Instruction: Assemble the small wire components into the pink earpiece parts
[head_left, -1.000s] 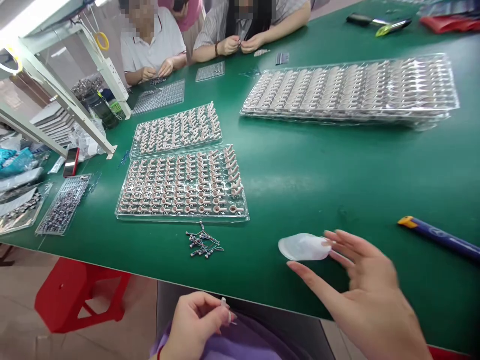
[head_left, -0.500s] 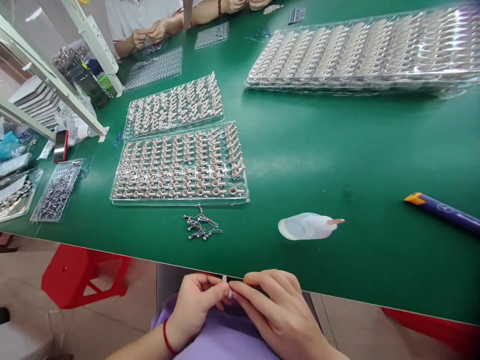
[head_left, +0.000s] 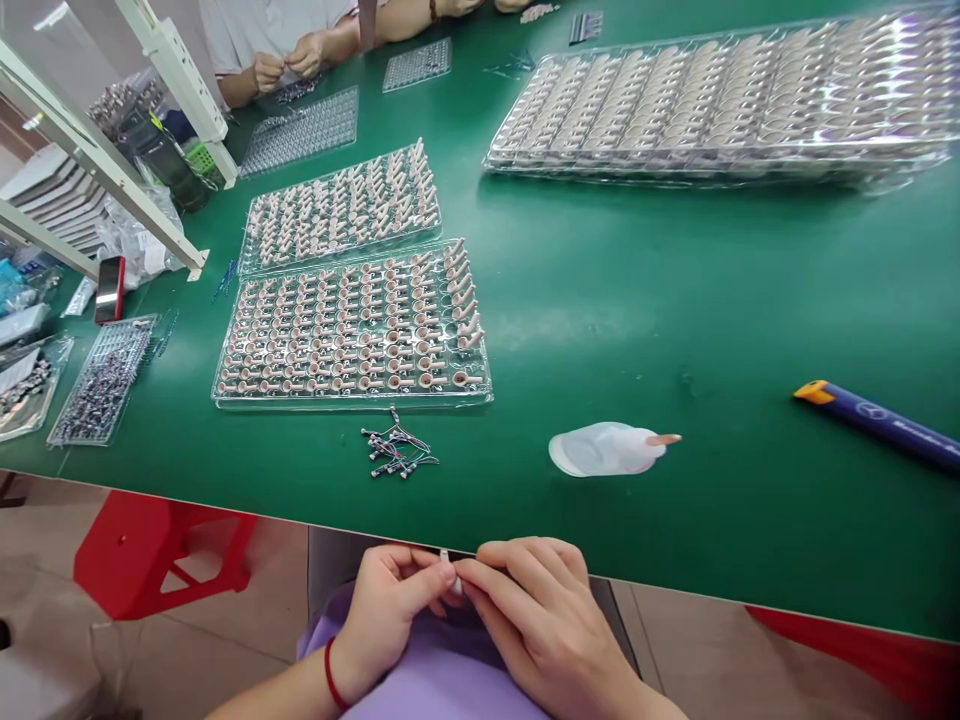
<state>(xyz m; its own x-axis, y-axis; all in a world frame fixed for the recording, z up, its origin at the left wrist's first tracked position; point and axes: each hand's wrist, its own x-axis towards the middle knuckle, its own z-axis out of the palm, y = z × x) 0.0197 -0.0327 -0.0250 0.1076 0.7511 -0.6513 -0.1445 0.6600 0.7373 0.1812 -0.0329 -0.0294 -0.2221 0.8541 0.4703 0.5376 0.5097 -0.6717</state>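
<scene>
Low in the head view, just in front of the table edge, my left hand (head_left: 397, 600) pinches a small white earbud shell (head_left: 445, 557) between thumb and fingers, its stem end pointing up. My right hand (head_left: 536, 600) meets it from the other side, with its fingertips closed against the lower part of the shell. Those fingertips partly hide the shell, and anything finer between them cannot be made out. Beyond my hands, a loose pile of small wired components (head_left: 399, 450) lies on the green table (head_left: 637, 300). A clear tray (head_left: 352, 404) behind it holds rows of stemmed pinkish-white earbud shells.
To the right lie a translucent squeeze bottle (head_left: 604, 450) on its side and a blue-and-yellow tube-like object (head_left: 877, 418). Stacked filled trays (head_left: 720, 110) stand at back right. A metal frame (head_left: 180, 90) rises at left. Another person's hands (head_left: 289, 62) work at the far side.
The whole view has shifted slightly, so the table's things sit a little further left. Both hands keep nearly the same hold on the earbud shell, which looks slightly more tilted.
</scene>
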